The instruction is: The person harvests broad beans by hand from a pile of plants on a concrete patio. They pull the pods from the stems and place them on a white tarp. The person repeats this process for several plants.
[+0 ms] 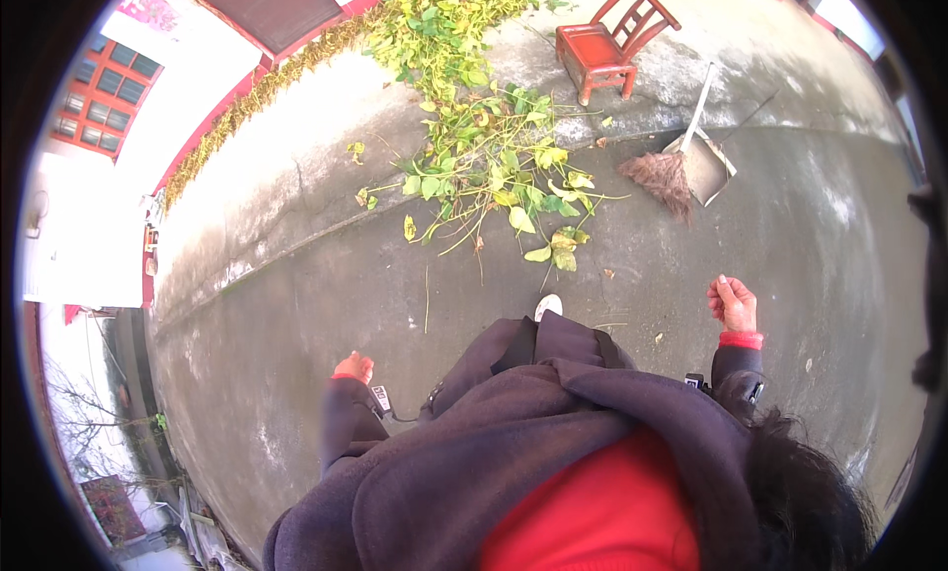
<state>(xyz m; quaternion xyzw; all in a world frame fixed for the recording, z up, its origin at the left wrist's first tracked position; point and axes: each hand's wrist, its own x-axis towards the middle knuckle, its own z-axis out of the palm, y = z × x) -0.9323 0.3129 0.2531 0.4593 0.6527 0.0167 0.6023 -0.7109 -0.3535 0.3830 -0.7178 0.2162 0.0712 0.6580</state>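
Left hand: my left hand (354, 366) hangs low at my side, just past the dark sleeve with its red cuff; the fingers look curled in, nothing shows in them, and how tightly they close I cannot tell.
Right hand: my right hand (732, 303) is raised out to my side, fingers folded into a loose fist; I cannot tell whether anything small sits inside it.
Nearest things: the pile of cut leafy vines (489, 152) lies on the concrete ground (296, 304) ahead of me, green and yellow leaves with thin stems trailing toward my feet; neither hand touches it.
Broom: a brown straw broom (664, 179) lies just right of the vines, its head resting against a metal dustpan (709, 166) with a long handle; both sit well apart from my right hand.
Chair: a small red wooden chair (604, 46) stands beyond the dustpan, upright.
Feet: the white toe of my shoe (548, 305) shows below the vines.
Clothing: I wear a dark purple coat (513, 443) open over a red top (602, 517).
Edge: a strip of yellow-green plants (267, 87) runs along the far side of the concrete.
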